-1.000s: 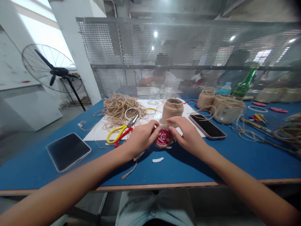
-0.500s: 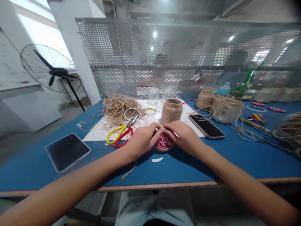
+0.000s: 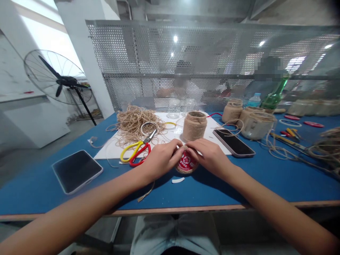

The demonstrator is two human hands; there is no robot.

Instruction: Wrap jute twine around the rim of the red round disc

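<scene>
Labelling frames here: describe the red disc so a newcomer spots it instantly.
On the blue table, find the twine-wrapped jar standing mid-picture. Just nearer the viewer, the left hand and right hand hold the red disc. Its white print on red, edged with twine, sets it apart from the brown jar.

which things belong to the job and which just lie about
Likely job things:
round red lid with twine rim
tangled tan twine pile
yellow and red handled metal scissors

Probably lying about:
black rectangular phone at right
flat black device at left

Left hand (image 3: 165, 156) and right hand (image 3: 211, 153) hide bits of the lid (image 3: 187, 161). Print's (image 3: 187, 168) too tiny to read. Right-side twine (image 3: 327, 153) gets cut off.
</scene>
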